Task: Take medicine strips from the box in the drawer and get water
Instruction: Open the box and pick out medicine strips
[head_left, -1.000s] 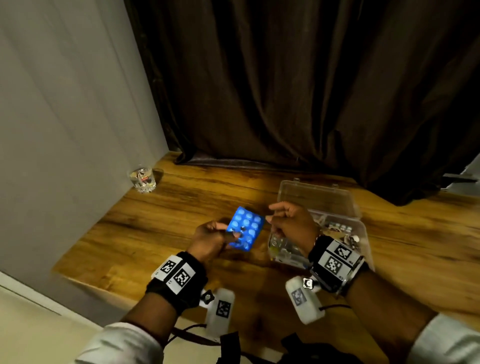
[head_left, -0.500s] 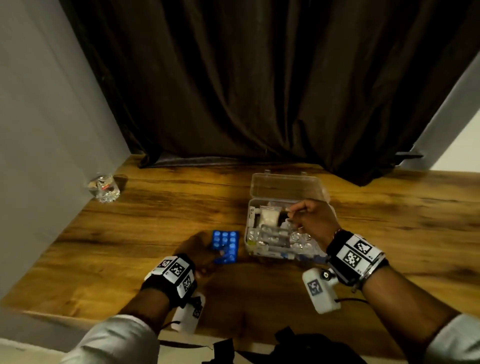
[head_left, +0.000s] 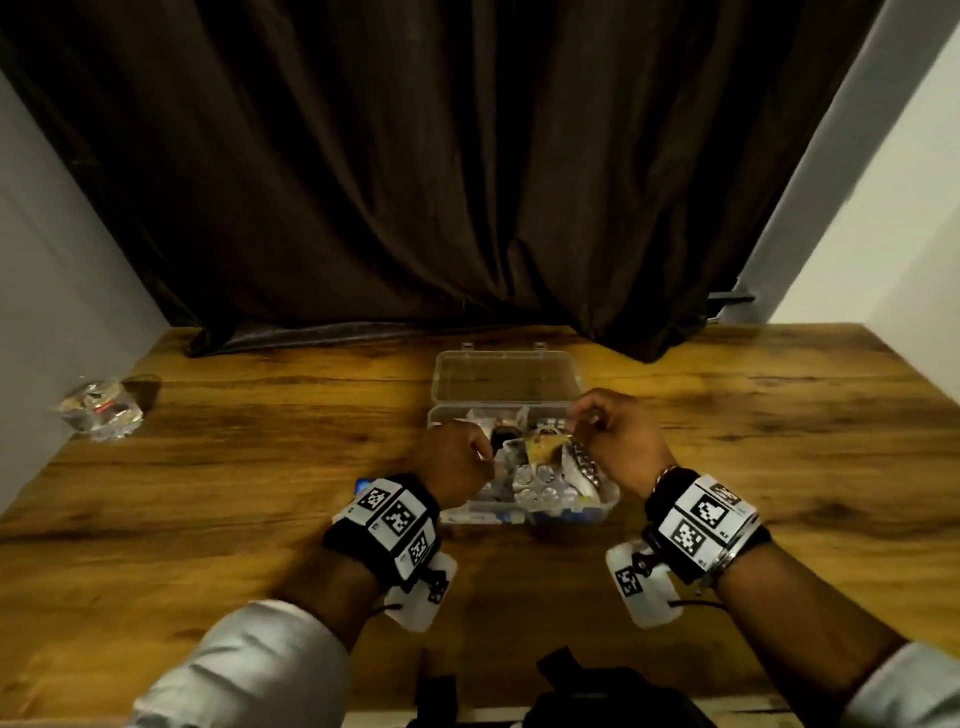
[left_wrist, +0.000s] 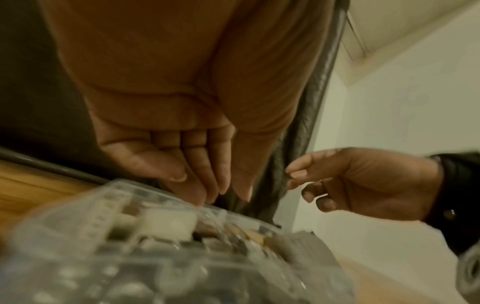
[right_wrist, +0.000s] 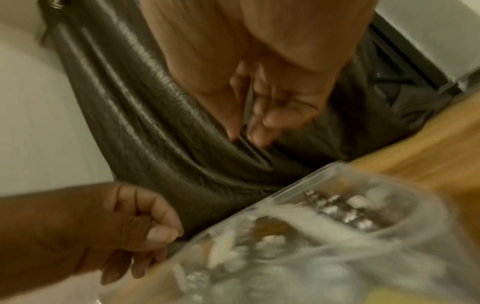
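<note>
A clear plastic box (head_left: 519, 515) stands open on the wooden table, its lid (head_left: 506, 376) folded back, with several medicine strips piled inside. My left hand (head_left: 467, 457) hovers over the box's left side, fingers loosely curled, nothing seen in it. My right hand (head_left: 592, 426) is over the right side, thumb and forefinger slightly apart, just above a silver strip (head_left: 584, 465). The left wrist view shows the left hand (left_wrist: 231, 195) at the box (left_wrist: 130, 246) rim and the right hand (left_wrist: 296, 181) empty. A blue strip (head_left: 362, 486) peeks out beside my left wrist.
A small glass (head_left: 101, 413) stands at the table's far left by the wall. A dark curtain (head_left: 415, 182) hangs behind the table (head_left: 260, 493), with pale walls on both sides. Bare wood lies left and right of the box.
My left hand let go of the blue strip, which now lies on the table, and moved right to the box. My right hand stays over the box's right side.
</note>
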